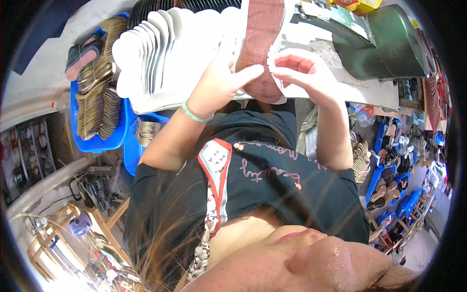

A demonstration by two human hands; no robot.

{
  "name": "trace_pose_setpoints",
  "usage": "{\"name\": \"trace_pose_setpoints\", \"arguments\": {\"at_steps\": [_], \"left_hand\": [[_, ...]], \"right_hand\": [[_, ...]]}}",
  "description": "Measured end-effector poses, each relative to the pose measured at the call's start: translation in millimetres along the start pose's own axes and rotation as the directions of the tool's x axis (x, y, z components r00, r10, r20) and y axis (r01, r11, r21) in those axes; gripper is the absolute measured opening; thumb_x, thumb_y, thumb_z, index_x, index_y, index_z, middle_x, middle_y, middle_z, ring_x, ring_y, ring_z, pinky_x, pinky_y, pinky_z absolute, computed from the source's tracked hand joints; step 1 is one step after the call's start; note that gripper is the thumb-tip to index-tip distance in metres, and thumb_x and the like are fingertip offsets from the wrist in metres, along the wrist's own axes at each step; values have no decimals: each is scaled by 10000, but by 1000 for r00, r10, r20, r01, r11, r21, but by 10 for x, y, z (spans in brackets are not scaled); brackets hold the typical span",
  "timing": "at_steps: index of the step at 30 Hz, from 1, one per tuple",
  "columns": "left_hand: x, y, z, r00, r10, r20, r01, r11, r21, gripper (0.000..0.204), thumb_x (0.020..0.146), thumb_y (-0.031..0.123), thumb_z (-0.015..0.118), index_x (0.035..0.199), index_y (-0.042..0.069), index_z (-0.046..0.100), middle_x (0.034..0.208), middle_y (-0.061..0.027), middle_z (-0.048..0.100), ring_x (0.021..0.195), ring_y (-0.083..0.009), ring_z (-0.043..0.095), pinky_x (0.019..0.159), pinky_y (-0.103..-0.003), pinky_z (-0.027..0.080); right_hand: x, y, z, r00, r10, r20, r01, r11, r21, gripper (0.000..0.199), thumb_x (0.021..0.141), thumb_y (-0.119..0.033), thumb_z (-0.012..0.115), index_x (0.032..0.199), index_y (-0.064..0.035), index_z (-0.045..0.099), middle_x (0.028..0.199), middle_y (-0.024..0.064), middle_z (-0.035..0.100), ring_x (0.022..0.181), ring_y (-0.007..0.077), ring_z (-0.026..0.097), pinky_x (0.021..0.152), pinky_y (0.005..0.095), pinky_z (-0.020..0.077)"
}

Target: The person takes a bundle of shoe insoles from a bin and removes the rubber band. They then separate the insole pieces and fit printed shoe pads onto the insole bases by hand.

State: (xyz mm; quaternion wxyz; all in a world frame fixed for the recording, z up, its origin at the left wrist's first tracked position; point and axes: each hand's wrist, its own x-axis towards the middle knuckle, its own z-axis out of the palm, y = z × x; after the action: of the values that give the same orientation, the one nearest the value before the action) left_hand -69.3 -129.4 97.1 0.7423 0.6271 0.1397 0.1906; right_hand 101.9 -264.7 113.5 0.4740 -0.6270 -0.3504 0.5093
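Note:
A shoe insole (265,34) with a reddish-brown textured face and a white border lies lengthwise between my hands, over the near edge of the white worktable. My left hand (221,82) grips it from the left, thumb pressed flat on the brown face and the other fingers hidden behind it. On the opposite side, my right hand (311,75) has its fingers curled, with thumb and fingertips pinching the white border. Left of my left hand, a row of overlapping white insole pieces (146,58) is fanned out on the table.
A green machine (389,48) stands on the table's right, with a yellow tray (362,6) behind. At left, a blue bin (104,142) holds bundled tan soles (92,109); a second blue bin (134,153) sits beside it. Blue crates of shoes (384,187) line the right.

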Motion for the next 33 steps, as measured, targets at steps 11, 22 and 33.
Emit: {"name": "trace_pose_setpoints", "arguments": {"at_steps": [11,22,33], "left_hand": [[255,-149,112,967,169,-189,-172,985,5,462,707,150,781,1049,-66,557,983,-138,622,878,-189,609,793,-298,498],[344,-156,359,948,208,-241,-176,973,147,373,761,110,726,1078,-31,591,960,-126,650,838,-179,624,765,-311,503],[1147,-98,15,994,-113,14,113,978,-175,301,879,217,631,1119,39,608,978,-10,650,842,-63,600,759,-226,453]], "right_hand": [[-24,213,242,905,-372,-206,307,907,-288,283,889,-214,613,1112,-43,637,892,153,680,716,215,651,680,290,506],[-157,256,72,915,-223,-337,67,906,-419,208,895,-173,586,1046,-53,665,875,113,688,804,194,661,752,294,495],[161,313,-141,893,-260,-368,302,951,61,449,892,-177,625,1274,19,492,1154,73,601,1053,126,526,952,287,391]]}}
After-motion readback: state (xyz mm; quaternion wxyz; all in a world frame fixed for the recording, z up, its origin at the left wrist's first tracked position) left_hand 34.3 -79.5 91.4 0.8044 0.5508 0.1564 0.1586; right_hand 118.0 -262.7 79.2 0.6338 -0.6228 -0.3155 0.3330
